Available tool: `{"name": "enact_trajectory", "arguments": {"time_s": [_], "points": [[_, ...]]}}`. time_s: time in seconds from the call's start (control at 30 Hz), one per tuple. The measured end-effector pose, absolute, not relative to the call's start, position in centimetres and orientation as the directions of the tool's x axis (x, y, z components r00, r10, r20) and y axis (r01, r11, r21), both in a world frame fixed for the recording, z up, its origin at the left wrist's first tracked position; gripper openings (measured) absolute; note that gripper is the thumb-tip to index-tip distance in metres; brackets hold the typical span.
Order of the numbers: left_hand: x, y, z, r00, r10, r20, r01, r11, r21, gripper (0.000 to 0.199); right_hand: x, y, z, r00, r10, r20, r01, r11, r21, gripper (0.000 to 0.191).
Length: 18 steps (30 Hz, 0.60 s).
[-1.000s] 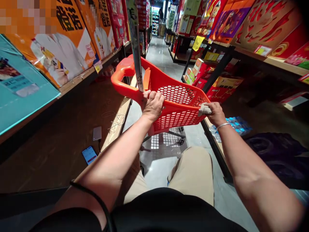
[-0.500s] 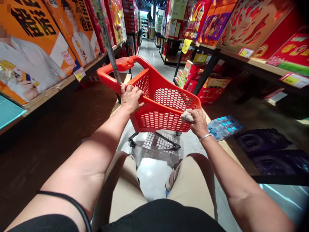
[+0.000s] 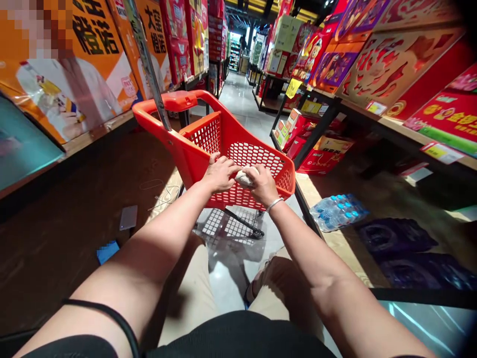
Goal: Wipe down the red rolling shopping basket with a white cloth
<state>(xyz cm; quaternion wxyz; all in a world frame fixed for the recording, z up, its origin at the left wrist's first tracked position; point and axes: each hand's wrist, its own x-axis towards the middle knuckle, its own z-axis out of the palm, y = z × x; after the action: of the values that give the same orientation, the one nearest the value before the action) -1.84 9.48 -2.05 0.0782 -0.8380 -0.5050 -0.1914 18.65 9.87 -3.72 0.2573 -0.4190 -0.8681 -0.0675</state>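
Right fingers [image 3: 254,172] clasp a pale cloth [image 3: 244,179] at the red cart [image 3: 192,161]; hold by left fingers [image 3: 228,168] unclear.

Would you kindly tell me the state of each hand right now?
Left hand: at the rim of the red cart; open or closed cannot be told.
Right hand: closed, holding a pale cloth.

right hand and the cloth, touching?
Touching. The head view shows the right hand's fingers bent over the pale cloth, with no gap between them.
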Motion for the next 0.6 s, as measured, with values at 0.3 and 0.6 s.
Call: {"name": "enact_trajectory", "arguments": {"time_s": [0.3,0.6], "points": [[-5.1,10.0,-2.2,0.371,0.820,0.436,0.873,-0.468,0.139,0.035,29.3,7.7,-7.4,-0.428,0.678,0.597,0.809,0.583,-0.082,0.040],[-4.6,9.0,-2.3,0.393,0.821,0.415,0.888,-0.456,0.063,0.043,21.7,9.0,-8.1,-0.423,0.626,0.655,0.793,0.605,-0.066,0.034]]}}
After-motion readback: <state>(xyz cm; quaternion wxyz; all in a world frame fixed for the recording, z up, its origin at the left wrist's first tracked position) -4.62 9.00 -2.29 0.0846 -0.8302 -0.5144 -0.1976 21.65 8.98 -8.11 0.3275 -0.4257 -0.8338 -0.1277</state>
